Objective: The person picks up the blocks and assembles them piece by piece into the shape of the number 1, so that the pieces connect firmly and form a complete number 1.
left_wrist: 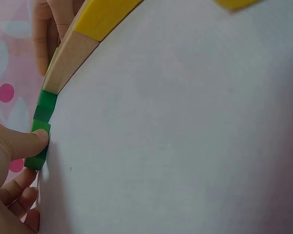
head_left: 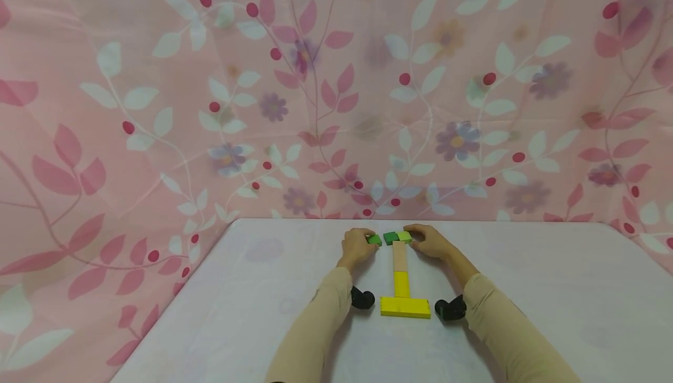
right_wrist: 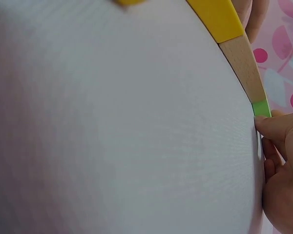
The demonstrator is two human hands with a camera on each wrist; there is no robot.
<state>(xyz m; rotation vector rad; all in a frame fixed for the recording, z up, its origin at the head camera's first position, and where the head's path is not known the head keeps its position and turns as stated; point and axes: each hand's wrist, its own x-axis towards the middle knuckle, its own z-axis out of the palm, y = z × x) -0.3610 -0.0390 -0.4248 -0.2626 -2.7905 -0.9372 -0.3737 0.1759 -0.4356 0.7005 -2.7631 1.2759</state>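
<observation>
My left hand [head_left: 356, 247] pinches a green block [head_left: 374, 240] between thumb and fingers at the far side of the table. Just right of it lies a dark green block [head_left: 391, 237], a small gap apart in the head view. A light green block [head_left: 404, 236] adjoins that one, and my right hand [head_left: 430, 242] holds its right end with thumb and fingertips. Below these two, a plain wooden block [head_left: 400, 256] runs toward me, followed by a yellow block [head_left: 402, 284]. A wider yellow block [head_left: 405, 307] lies crosswise at the near end.
A white-covered table [head_left: 252, 313] bears the blocks, its far edge just beyond both hands. Behind it hangs a pink floral cloth [head_left: 368, 126]. Black wrist-worn devices [head_left: 363, 298] stick out inward from both sleeves, on either side of the wide yellow block.
</observation>
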